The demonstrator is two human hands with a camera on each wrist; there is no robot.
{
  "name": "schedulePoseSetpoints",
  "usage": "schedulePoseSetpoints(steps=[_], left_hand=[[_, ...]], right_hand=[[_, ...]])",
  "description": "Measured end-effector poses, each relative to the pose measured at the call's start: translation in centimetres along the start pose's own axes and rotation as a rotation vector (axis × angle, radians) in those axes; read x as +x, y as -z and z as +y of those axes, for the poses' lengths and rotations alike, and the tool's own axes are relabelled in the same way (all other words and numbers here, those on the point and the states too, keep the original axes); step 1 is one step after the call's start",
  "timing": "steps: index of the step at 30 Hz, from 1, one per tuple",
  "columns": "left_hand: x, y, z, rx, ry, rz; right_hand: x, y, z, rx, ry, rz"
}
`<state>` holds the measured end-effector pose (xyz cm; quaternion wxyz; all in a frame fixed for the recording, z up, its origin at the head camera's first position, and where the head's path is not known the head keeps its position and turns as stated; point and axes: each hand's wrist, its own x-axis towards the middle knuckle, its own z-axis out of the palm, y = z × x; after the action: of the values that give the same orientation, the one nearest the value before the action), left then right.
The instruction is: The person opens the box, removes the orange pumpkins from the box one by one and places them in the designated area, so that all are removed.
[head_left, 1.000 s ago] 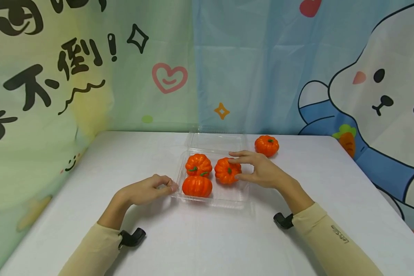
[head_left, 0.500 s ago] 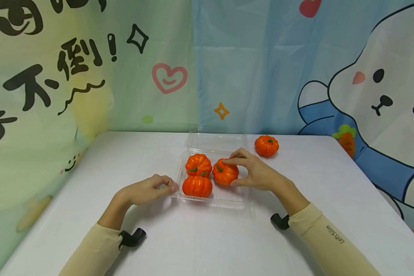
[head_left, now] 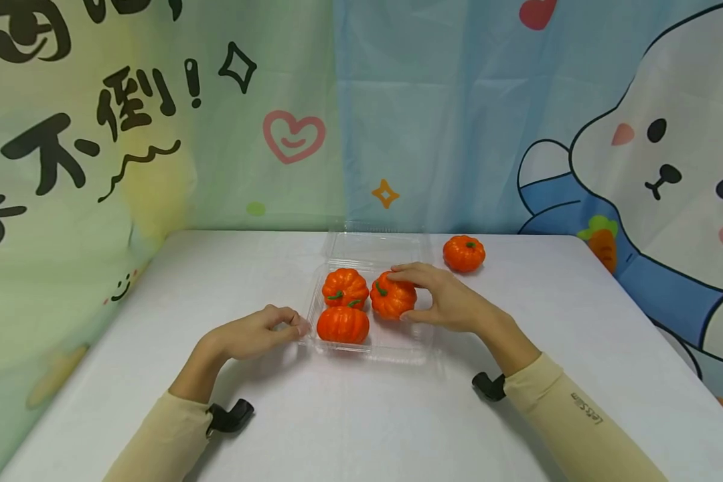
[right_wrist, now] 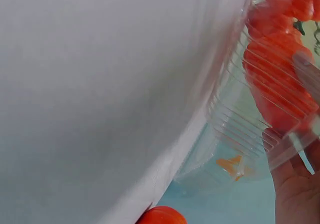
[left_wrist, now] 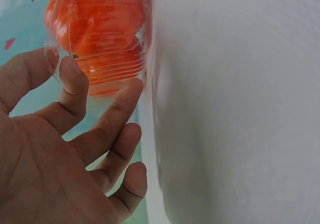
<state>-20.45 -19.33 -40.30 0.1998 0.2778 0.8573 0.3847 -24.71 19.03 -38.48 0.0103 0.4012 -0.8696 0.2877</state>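
A clear plastic clamshell box (head_left: 397,355) lies with its lid (head_left: 376,246) folded back. Inside, on its left side, sit two orange toy pumpkins, the rear pumpkin (head_left: 345,288) and the front pumpkin (head_left: 343,325). My left hand (head_left: 259,333) pinches the box's left rim between thumb and index finger, as the left wrist view shows, the other fingers loosely bent. On the box's right side my right hand (head_left: 442,294) holds a third pumpkin (head_left: 391,298), thumb at the front and fingers over the back. Through the ribbed wall, the right wrist view shows this held pumpkin (right_wrist: 275,79) too.
Another orange pumpkin (head_left: 464,254) stands on the white table (head_left: 361,428) behind my right hand, outside the box. A printed cloth backdrop (head_left: 397,120) hangs right behind the table's far edge.
My right hand has shifted slightly left and closed round the right-hand pumpkin, which has turned so its stem points up-left. My left hand stays at the box's rim.
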Motion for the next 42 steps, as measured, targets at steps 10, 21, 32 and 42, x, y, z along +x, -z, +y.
schedulePoseSetpoints(steps=[10, 21, 32, 42], left_hand=[[0.2, 0.0, 0.1, -0.007, -0.013, -0.009], [0.1, 0.1, 0.3, -0.01, -0.006, -0.01], [0.0, 0.2, 0.8, 0.012, -0.031, -0.004], [0.1, 0.3, 1.0, 0.03, -0.024, -0.001]], right_hand=[[-0.5, 1.5, -0.3, -0.002, -0.003, 0.059], [-1.0, 2.3, 0.0, -0.079, 0.059, 0.206], [-2.3, 4.2, 1.2, -0.115, 0.136, 0.337], [-3.6, 4.7, 2.3, -0.137, 0.074, 0.332]])
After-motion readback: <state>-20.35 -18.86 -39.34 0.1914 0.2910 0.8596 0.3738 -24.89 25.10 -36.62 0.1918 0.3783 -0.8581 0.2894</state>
